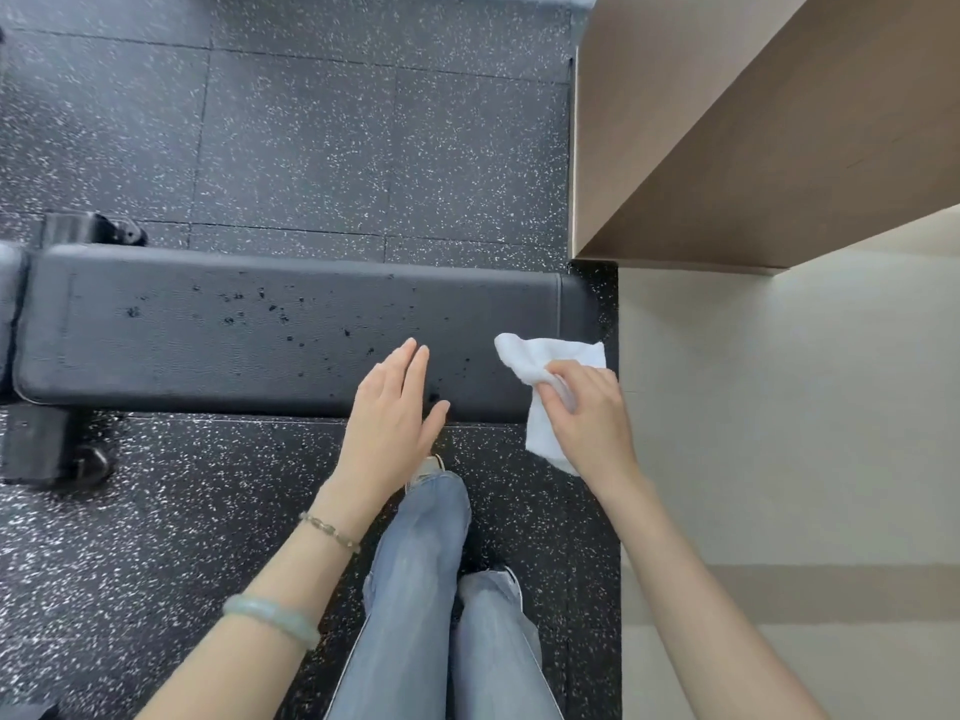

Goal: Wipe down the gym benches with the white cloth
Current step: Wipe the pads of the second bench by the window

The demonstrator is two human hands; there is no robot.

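- Nearest to us, legs in blue jeans (421, 589) stand on the speckled rubber floor (156, 511).
- Our left hand (392, 407) is flat with straight fingers and holds nothing. It's over the bench's near edge, and we can't tell if it touches.
- Our right hand (592, 413) pinches the bunched white cloth (561, 356) at the bench's right end, with one corner hanging past the near edge.
- The bench (208, 335) runs long-ways left to right, its right end pointing toward a pale surface (779, 381). Dark specks (270, 306) dot the pad.
- Far right, there's a brown panel (727, 122).
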